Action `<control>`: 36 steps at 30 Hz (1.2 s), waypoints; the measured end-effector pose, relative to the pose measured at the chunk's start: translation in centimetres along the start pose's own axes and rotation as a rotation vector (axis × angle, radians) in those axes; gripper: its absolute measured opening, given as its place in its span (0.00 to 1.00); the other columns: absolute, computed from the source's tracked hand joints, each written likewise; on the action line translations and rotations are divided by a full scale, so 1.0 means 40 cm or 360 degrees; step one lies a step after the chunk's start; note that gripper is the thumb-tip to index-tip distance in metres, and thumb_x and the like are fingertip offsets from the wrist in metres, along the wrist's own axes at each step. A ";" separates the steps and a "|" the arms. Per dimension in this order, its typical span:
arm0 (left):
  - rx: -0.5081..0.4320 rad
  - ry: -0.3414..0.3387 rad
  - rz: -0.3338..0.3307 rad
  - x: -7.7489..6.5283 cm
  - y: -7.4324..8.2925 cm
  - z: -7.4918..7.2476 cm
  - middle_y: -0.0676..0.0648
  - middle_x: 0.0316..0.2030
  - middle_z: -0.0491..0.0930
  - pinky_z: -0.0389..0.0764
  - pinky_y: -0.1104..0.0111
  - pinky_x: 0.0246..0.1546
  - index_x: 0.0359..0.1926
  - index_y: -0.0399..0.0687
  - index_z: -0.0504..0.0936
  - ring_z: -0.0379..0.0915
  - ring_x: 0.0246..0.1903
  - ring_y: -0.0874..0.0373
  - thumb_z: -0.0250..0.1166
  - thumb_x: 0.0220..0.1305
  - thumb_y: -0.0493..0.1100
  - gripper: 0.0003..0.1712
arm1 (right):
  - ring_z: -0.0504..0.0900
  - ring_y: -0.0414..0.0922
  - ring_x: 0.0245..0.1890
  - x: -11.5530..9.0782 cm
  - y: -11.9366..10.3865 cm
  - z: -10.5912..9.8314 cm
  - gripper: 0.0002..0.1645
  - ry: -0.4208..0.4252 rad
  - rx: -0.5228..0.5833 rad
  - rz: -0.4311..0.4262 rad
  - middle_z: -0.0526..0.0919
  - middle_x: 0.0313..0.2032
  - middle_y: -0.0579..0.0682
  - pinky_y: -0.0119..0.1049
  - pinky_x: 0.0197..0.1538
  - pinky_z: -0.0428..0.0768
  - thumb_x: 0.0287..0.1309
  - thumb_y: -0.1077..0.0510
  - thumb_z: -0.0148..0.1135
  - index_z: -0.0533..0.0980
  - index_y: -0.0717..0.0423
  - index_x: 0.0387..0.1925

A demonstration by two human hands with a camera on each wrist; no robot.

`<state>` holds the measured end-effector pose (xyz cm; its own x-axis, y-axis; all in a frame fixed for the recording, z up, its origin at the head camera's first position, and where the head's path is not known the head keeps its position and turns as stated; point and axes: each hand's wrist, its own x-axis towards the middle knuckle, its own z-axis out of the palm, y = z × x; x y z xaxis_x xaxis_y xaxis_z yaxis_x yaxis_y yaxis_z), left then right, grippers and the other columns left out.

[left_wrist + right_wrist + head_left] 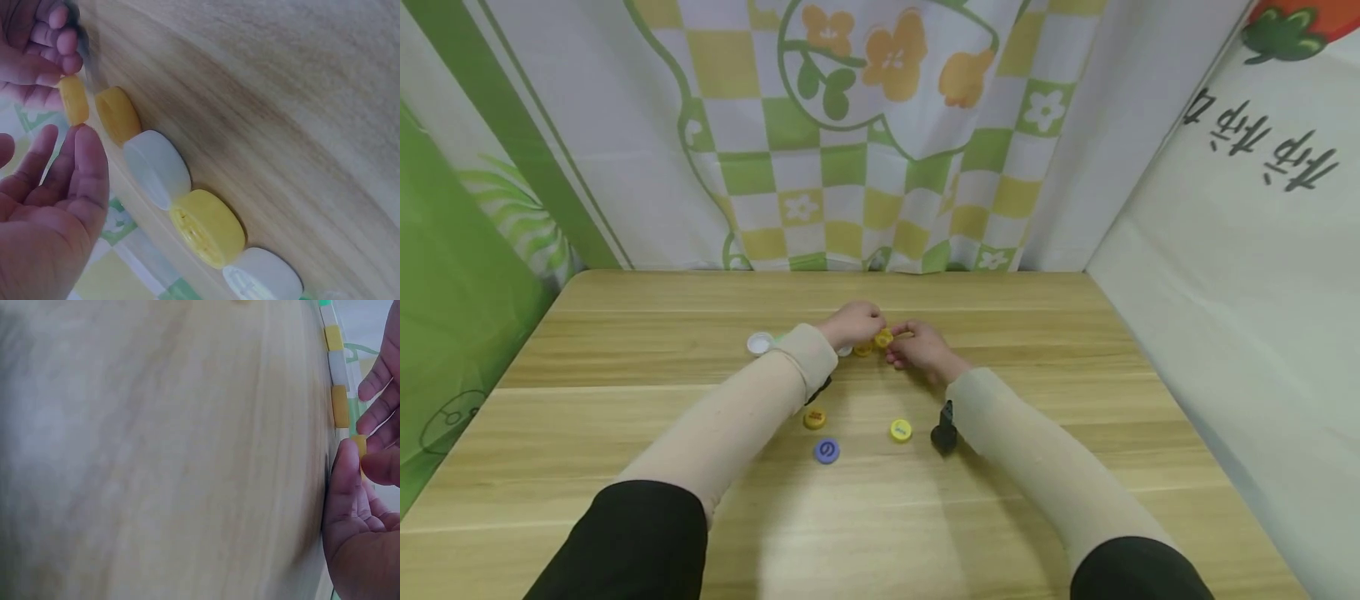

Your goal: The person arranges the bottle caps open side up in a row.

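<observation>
An orange-yellow bottle cap (883, 337) is held up on edge at the right end of a row of caps. My right hand (922, 348) pinches it between thumb and finger, seen closest in the right wrist view. My left hand (53, 219) has its fingers extended, their tips touching or almost touching the cap's edge. Beside the held cap in the left wrist view are an orange cap (119, 115), a white cap (157, 169), a yellow cap (208, 228) and another white cap (262, 275), standing side by side on the table.
Nearer me on the wooden table (865, 533) lie an orange cap (815, 417), a blue cap (827, 451) and a yellow cap (901, 431). A whitish cap (760, 343) sits at the row's left end. A patterned curtain (880, 167) hangs behind the table.
</observation>
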<state>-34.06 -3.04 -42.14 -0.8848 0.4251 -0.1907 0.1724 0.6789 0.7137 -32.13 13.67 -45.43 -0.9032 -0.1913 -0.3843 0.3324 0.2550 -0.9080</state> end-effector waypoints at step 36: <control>-0.0127 0.0008 -0.0013 -0.043 -0.020 -0.006 0.47 0.32 0.72 0.72 0.67 0.35 0.42 0.39 0.77 0.68 0.32 0.56 0.52 0.75 0.42 0.11 | 0.79 0.39 0.28 -0.023 -0.013 0.003 0.16 -0.0063 -0.0375 -0.0038 0.81 0.32 0.53 0.27 0.32 0.81 0.69 0.70 0.54 0.74 0.70 0.56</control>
<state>-32.77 -4.49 -42.21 -0.8883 0.4165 -0.1936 0.1301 0.6323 0.7637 -31.42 13.59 -44.61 -0.8972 -0.2355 -0.3736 0.2343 0.4633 -0.8547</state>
